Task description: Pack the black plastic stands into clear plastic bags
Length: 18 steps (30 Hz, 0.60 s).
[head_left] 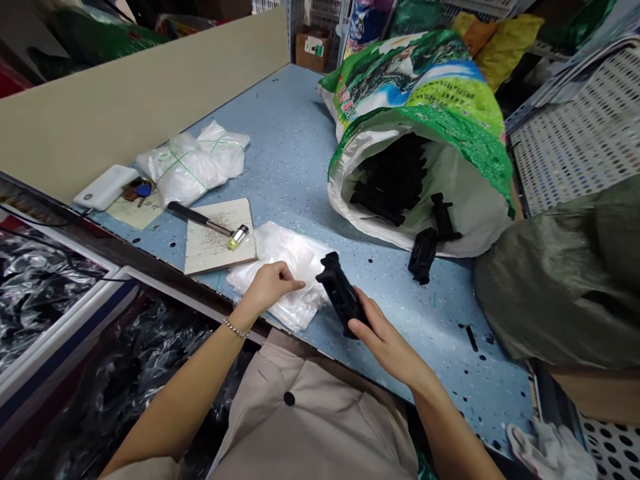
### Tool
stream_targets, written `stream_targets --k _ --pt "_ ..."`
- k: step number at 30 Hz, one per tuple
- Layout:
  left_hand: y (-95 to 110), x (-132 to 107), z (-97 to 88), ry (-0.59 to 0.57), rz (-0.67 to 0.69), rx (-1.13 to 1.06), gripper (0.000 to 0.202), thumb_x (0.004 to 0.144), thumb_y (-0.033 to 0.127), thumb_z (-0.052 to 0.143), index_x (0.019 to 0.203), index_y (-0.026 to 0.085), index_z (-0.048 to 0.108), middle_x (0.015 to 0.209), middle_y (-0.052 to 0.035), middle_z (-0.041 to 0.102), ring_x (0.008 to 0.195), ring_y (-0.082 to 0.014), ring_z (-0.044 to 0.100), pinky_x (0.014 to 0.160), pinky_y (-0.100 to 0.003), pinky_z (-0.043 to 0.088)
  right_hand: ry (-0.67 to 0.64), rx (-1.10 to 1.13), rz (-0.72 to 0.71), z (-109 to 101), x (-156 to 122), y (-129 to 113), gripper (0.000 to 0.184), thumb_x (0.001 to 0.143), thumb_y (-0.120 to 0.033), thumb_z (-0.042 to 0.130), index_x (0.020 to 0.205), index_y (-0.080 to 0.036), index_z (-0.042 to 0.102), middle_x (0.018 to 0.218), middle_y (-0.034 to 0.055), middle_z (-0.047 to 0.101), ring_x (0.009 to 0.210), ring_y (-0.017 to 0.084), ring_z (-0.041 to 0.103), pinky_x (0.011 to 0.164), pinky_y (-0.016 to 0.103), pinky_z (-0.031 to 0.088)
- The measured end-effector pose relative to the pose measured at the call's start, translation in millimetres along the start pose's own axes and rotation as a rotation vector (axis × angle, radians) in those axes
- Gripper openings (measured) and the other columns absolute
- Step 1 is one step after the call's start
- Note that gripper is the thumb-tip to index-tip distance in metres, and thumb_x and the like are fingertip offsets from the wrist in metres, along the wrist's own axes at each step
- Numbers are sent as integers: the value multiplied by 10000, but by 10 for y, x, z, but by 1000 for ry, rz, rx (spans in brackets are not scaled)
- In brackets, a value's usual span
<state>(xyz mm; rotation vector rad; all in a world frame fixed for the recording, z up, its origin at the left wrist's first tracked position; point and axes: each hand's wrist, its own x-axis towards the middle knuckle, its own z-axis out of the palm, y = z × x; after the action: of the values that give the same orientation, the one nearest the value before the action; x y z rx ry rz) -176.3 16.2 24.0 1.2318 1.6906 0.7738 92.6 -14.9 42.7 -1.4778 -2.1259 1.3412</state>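
Note:
My right hand point(377, 330) is wrapped round a black molded plastic part point(341, 293), held tilted above the near edge of the table. Over a stack of clear plastic bags point(295, 317) is my left hand point(273, 285), its fingers closed at the film of the top bag. Behind my right hand, a large green and white woven sack point(420, 100) lies on its side, mouth towards me. Several similar black parts point(390, 180) fill its inside, and another black part point(423, 255) rests at its lip.
A hammer point(200, 220) lies on a worn board point(220, 250) at left. Beyond it are a tied bundle of plastic bags point(195, 163), a white device point(106, 187) and keys point(143, 190). A dark green sack point(560, 280) stands at right, white gloves point(550, 450) near the corner.

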Motion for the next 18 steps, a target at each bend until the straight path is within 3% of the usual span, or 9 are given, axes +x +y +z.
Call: stream_targets --k 4,6,12,15,18 --pt "-26 -2 -67 -109 -2 -113 283 705 442 641 640 167 625 582 18 560 567 -120 480 558 -252 358 14 -244 82 -10 66 -162 687 914 -461 477 1509 -219 233 1233 139 535 1171 312 517 990 468 421" --pt "-54 -15 -100 -109 -11 -138 258 693 419 655 669 163 645 624 3 600 598 -127 510 582 -256 375 61 -309 93 -49 82 -187 664 913 -461 479 1496 -225 266 1172 129 555 1120 311 546 949 457 449" --pt "-57 3 -10 47 -40 6 270 586 343 748 569 181 532 545 41 541 530 -108 469 519 -235 336 46 -291 -69 -144 78 -286 711 870 -531 556 1486 -323 270 1176 77 570 1015 264 608 859 389 496" --pt "-21 18 27 30 -24 26 231 644 357 706 579 177 577 554 27 572 534 -114 493 529 -241 358 52 -283 -67 -171 91 -305 694 840 -523 599 1452 -296 362 1141 86 593 990 280 608 853 416 489" --pt "-3 2 5 -48 -31 -18 238 726 396 638 642 174 654 542 16 593 511 -121 522 532 -250 393 28 -73 -22 -228 105 -277 636 819 -513 626 1382 -263 469 1125 86 614 986 273 606 848 402 489"
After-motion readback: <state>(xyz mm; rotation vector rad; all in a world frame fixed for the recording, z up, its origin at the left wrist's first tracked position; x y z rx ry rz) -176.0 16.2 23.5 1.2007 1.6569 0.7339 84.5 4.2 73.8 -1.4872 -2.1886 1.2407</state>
